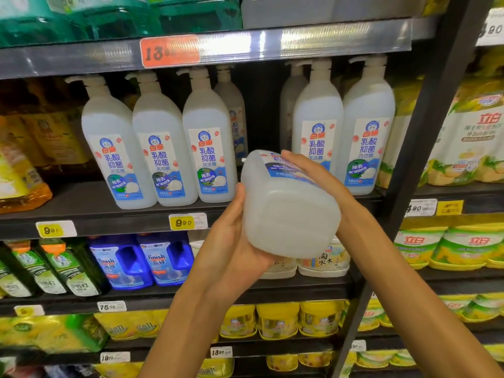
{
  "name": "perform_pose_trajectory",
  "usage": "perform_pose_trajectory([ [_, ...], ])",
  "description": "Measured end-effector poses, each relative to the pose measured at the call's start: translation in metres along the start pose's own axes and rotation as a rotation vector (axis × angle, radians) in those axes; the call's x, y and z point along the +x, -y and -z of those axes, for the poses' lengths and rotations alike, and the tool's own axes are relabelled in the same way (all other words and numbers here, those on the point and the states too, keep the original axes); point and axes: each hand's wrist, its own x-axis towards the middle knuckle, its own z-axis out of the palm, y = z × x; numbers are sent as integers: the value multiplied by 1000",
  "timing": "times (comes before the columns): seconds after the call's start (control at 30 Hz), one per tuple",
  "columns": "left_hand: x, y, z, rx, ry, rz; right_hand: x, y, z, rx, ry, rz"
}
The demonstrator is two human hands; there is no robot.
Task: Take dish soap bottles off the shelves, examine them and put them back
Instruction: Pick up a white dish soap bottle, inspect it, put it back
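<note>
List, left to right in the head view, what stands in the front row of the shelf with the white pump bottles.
Orange refill pouch → three white pump bottles → a gap, where both hands hold a tilted bottle in front → two more pump bottles.

Single head-worn wide-angle view, faced straight at store shelf (114,214), pitched slightly down. Stood close: shelving filled frame edge to edge, lines bowed by lens. Eye level sat near pump bottles (161,148) row; upper shelf seen from below, lower tiers from above. Both forearms entered from bottom edge, held bottle (289,214) nearest camera, base turned toward lens. No second view.
</note>
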Motion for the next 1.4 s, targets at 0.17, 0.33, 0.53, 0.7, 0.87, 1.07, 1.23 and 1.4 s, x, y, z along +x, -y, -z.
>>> perform_pose_trajectory([
  [0.17,2,0,6,23,1,-18,3,3,-4,-9,-37,-6],
  [0.33,5,2,15,135,-19,-150,-4,-2,2,56,16,92],
  [0.53,8,5,17,598,-203,-312,-11,5,-9,-251,-41,259],
  [0.7,8,15,19,829,-255,-419,-11,-9,-10,-293,-199,341],
  [0.87,12,10,22,753,-192,-396,-15,-9,-2,74,57,320],
  [1.07,16,16,14,1019,-207,-537,-20,-16,-1,295,303,291],
  [1.23,14,12,22,918,-193,-462,-24,-2,-11,40,134,475],
  [1.4,24,18,38,671,-299,-435,-24,4,-21,-185,-77,641],
])
